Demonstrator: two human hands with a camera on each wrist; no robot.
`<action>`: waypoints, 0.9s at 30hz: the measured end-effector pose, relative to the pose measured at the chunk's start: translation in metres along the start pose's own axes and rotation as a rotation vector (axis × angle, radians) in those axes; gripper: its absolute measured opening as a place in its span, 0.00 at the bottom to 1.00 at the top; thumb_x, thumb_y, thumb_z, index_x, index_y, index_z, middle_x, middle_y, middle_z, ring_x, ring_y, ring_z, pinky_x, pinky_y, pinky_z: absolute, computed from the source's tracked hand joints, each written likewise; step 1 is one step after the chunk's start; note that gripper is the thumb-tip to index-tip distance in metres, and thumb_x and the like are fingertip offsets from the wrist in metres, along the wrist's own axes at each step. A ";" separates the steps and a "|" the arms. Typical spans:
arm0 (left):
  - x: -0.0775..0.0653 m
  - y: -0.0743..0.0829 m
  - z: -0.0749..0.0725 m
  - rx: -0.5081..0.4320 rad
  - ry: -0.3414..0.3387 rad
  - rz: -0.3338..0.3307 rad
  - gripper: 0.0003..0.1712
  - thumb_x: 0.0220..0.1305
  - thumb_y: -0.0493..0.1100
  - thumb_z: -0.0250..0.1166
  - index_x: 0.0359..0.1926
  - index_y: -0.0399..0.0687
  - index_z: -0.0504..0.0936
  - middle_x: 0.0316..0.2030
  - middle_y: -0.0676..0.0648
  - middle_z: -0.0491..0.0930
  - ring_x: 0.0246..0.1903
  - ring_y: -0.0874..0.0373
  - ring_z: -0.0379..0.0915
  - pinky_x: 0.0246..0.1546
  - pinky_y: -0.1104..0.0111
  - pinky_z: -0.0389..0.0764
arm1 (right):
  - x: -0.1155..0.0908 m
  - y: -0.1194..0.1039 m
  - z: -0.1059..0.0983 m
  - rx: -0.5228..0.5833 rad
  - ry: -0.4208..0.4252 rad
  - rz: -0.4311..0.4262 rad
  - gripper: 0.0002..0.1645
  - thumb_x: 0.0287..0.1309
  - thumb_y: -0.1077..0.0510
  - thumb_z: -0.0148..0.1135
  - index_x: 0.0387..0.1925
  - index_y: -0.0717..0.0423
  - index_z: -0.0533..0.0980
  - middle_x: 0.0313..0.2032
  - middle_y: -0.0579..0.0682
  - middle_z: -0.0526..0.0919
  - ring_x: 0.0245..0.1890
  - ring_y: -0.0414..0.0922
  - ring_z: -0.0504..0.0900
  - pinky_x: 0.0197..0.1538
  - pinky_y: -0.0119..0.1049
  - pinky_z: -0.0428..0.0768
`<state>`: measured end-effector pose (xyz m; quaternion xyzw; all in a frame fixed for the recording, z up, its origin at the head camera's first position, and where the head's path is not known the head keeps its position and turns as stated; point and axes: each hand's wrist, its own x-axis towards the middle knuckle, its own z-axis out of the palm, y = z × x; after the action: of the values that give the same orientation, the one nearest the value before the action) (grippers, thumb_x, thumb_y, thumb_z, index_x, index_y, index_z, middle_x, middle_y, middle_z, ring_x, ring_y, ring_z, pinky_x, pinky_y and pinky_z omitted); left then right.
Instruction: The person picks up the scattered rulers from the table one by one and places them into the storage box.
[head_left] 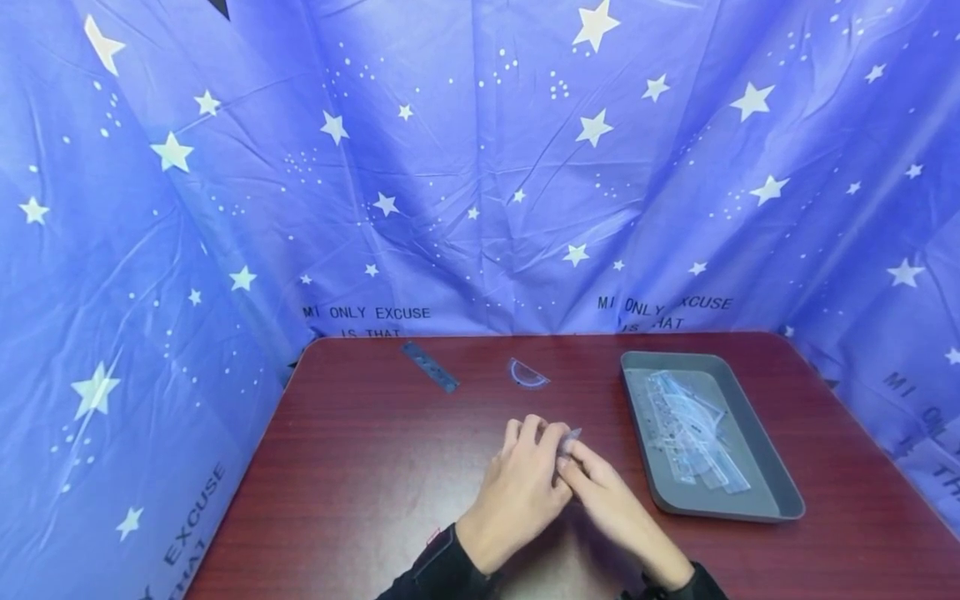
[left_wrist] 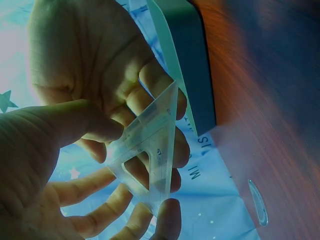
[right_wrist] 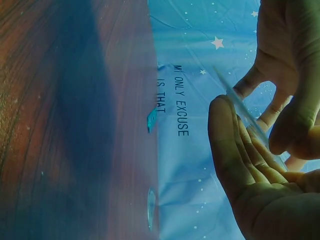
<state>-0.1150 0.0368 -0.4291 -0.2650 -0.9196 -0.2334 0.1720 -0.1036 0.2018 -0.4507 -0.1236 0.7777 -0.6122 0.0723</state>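
A clear triangular set square (left_wrist: 167, 122) with a triangular cutout is held between both hands above the table. My left hand (head_left: 517, 483) pinches it, thumb at one edge in the left wrist view. My right hand (head_left: 618, 508) grips it from the other side, several of its fingers lying behind the clear plastic. From the head view only a tip of the set square (head_left: 573, 434) shows between the hands. Seen from the right wrist, it is nearly edge-on. Beyond the hands lie a small clear protractor (head_left: 528, 374) and a short, dark-looking ruler (head_left: 430, 367).
To the right, a grey tray (head_left: 757, 467) holds a pile of clear rulers and other drawing tools (head_left: 690, 429). The reddish-brown table (head_left: 337, 467) ends at a blue star-printed curtain (head_left: 480, 167) on the far side and both flanks.
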 end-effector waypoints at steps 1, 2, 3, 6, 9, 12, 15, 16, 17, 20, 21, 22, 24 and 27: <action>0.000 0.000 0.000 0.001 0.000 0.000 0.28 0.53 0.39 0.75 0.57 0.50 0.84 0.47 0.47 0.80 0.46 0.55 0.75 0.26 0.74 0.76 | 0.000 0.000 0.000 0.014 0.006 0.013 0.20 0.84 0.59 0.48 0.64 0.70 0.73 0.53 0.63 0.84 0.46 0.33 0.83 0.50 0.31 0.85; -0.001 0.001 0.001 0.003 0.001 0.000 0.28 0.53 0.39 0.75 0.57 0.50 0.84 0.48 0.47 0.80 0.46 0.55 0.75 0.26 0.74 0.76 | 0.000 0.000 0.001 0.027 0.009 0.024 0.20 0.84 0.59 0.48 0.64 0.71 0.72 0.54 0.63 0.83 0.46 0.33 0.83 0.50 0.31 0.85; -0.001 0.001 0.001 0.004 0.006 0.002 0.28 0.52 0.40 0.75 0.57 0.50 0.84 0.48 0.47 0.81 0.46 0.55 0.75 0.27 0.74 0.77 | 0.001 -0.001 0.001 0.036 0.015 0.035 0.20 0.84 0.60 0.48 0.63 0.71 0.72 0.53 0.62 0.83 0.46 0.34 0.83 0.49 0.31 0.85; -0.001 0.002 0.002 0.005 0.017 0.005 0.28 0.52 0.40 0.75 0.57 0.50 0.84 0.48 0.47 0.81 0.46 0.55 0.75 0.28 0.73 0.78 | 0.002 -0.002 0.002 0.061 0.042 0.075 0.16 0.84 0.59 0.48 0.56 0.69 0.73 0.50 0.58 0.82 0.44 0.35 0.82 0.47 0.32 0.84; -0.001 0.003 0.003 0.003 0.015 0.004 0.29 0.52 0.39 0.75 0.58 0.49 0.84 0.50 0.46 0.81 0.47 0.54 0.75 0.30 0.73 0.79 | 0.003 -0.002 0.004 0.065 0.070 0.098 0.12 0.84 0.60 0.48 0.50 0.67 0.73 0.46 0.54 0.81 0.42 0.37 0.81 0.46 0.32 0.83; -0.002 0.003 0.003 0.003 0.008 0.002 0.29 0.54 0.39 0.75 0.59 0.49 0.85 0.50 0.46 0.81 0.47 0.55 0.75 0.30 0.73 0.79 | 0.004 -0.002 0.005 0.058 0.098 0.110 0.11 0.83 0.61 0.48 0.47 0.65 0.74 0.42 0.51 0.79 0.41 0.37 0.80 0.45 0.31 0.82; -0.002 0.004 0.002 0.002 0.005 0.007 0.29 0.55 0.39 0.76 0.60 0.49 0.85 0.51 0.46 0.80 0.48 0.54 0.75 0.30 0.73 0.78 | 0.004 -0.003 0.006 0.045 0.133 0.124 0.10 0.82 0.62 0.49 0.44 0.64 0.74 0.41 0.51 0.78 0.40 0.38 0.79 0.44 0.31 0.80; -0.002 0.004 0.002 0.002 0.005 0.009 0.29 0.55 0.39 0.76 0.60 0.49 0.85 0.51 0.46 0.80 0.48 0.54 0.75 0.30 0.73 0.78 | 0.004 -0.003 0.006 0.044 0.142 0.131 0.10 0.82 0.62 0.49 0.45 0.64 0.74 0.41 0.51 0.79 0.40 0.38 0.79 0.45 0.31 0.81; -0.002 0.004 0.002 0.002 0.004 0.011 0.29 0.55 0.39 0.76 0.60 0.49 0.85 0.51 0.46 0.80 0.48 0.54 0.75 0.30 0.74 0.78 | 0.004 -0.003 0.005 0.046 0.150 0.135 0.10 0.82 0.62 0.49 0.46 0.64 0.75 0.43 0.52 0.80 0.42 0.37 0.80 0.46 0.30 0.81; -0.002 0.004 0.002 0.006 0.005 0.025 0.30 0.56 0.39 0.76 0.62 0.49 0.84 0.51 0.45 0.80 0.48 0.54 0.75 0.30 0.74 0.77 | 0.003 -0.004 0.004 0.069 0.158 0.146 0.12 0.82 0.62 0.49 0.52 0.66 0.76 0.48 0.55 0.83 0.45 0.36 0.82 0.49 0.31 0.84; -0.002 0.004 0.002 0.010 0.006 0.030 0.30 0.56 0.39 0.76 0.62 0.48 0.84 0.51 0.45 0.80 0.48 0.54 0.75 0.31 0.74 0.78 | 0.003 -0.003 0.004 0.079 0.158 0.150 0.12 0.82 0.62 0.48 0.53 0.67 0.76 0.50 0.56 0.83 0.46 0.36 0.82 0.50 0.32 0.84; -0.002 0.004 0.002 0.011 0.008 0.036 0.31 0.56 0.39 0.76 0.63 0.48 0.84 0.51 0.45 0.80 0.48 0.54 0.75 0.31 0.75 0.78 | 0.002 -0.003 0.003 0.091 0.154 0.156 0.13 0.82 0.63 0.48 0.55 0.68 0.76 0.51 0.57 0.83 0.47 0.36 0.82 0.50 0.32 0.85; -0.001 0.004 0.002 0.015 0.013 0.052 0.31 0.56 0.39 0.76 0.64 0.47 0.84 0.51 0.45 0.79 0.49 0.54 0.75 0.33 0.75 0.80 | 0.002 -0.003 0.002 0.106 0.155 0.166 0.15 0.82 0.63 0.47 0.58 0.69 0.75 0.55 0.59 0.83 0.48 0.36 0.83 0.51 0.33 0.86; -0.001 0.005 0.002 0.024 0.019 0.074 0.32 0.57 0.40 0.76 0.65 0.45 0.83 0.51 0.45 0.80 0.49 0.54 0.74 0.38 0.74 0.82 | 0.002 -0.003 0.000 0.113 0.160 0.190 0.19 0.82 0.64 0.46 0.65 0.70 0.74 0.60 0.62 0.82 0.50 0.36 0.83 0.52 0.34 0.87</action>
<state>-0.1118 0.0409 -0.4302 -0.2944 -0.9102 -0.2185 0.1925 -0.1050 0.2007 -0.4475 0.0042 0.7533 -0.6534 0.0746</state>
